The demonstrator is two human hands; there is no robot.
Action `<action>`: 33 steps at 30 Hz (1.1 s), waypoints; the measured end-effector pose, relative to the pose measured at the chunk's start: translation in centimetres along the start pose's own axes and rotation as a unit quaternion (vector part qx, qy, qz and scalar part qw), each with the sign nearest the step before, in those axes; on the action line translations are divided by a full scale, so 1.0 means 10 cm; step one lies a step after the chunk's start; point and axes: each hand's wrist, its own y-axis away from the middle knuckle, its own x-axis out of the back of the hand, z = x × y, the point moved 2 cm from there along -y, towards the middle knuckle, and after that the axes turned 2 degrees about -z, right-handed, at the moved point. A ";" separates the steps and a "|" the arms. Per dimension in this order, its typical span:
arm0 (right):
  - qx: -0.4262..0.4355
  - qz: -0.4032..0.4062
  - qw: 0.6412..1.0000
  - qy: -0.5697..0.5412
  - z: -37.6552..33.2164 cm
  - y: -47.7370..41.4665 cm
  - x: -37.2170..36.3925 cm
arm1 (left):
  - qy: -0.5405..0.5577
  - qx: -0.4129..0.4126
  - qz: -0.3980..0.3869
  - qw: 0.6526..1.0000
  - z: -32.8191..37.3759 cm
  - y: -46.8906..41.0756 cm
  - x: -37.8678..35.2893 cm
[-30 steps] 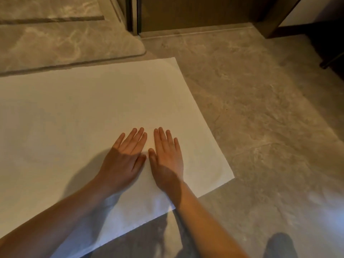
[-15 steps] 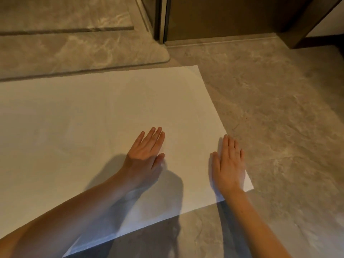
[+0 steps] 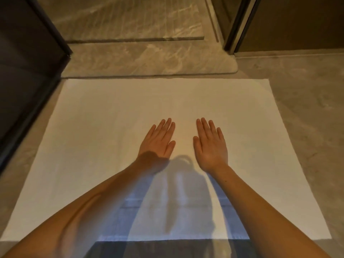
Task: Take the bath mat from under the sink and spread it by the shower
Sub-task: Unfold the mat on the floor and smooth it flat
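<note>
Right hand [image 3: 211, 146] moved inward; bath mat [image 3: 111, 127] white, flat.

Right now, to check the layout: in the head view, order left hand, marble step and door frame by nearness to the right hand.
1. left hand, beside the right hand
2. marble step, ahead past the bath mat
3. door frame, farthest, upper right

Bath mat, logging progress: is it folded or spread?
Spread: bath mat lies flat, no folds, left hand and right hand flat on it.
</note>
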 end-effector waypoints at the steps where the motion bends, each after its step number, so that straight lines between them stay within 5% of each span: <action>1: -0.004 -0.001 1.000 -0.001 0.00 0.00 0.00 | 0.010 0.023 0.011 1.000 -0.15 0.07 0.02; 9: -0.007 -0.006 1.000 -0.002 -0.04 0.04 0.02 | 0.002 0.171 -0.001 0.985 -0.86 0.44 0.23; 14: -0.012 -0.020 1.000 -0.004 -0.06 0.03 0.09 | 0.047 -0.005 0.018 0.999 0.46 0.60 0.14; 18: -0.036 0.009 0.997 -0.061 -0.20 0.43 0.08 | 0.036 -0.020 -0.024 0.999 0.97 0.72 -0.09; 25: -0.025 -0.007 1.000 0.006 0.18 0.77 -0.01 | 0.001 -0.003 -0.026 1.000 0.43 0.98 -0.14; 33: -0.065 -0.005 0.998 0.015 0.48 0.89 0.05 | 0.019 0.137 -0.041 0.990 -0.34 1.45 0.12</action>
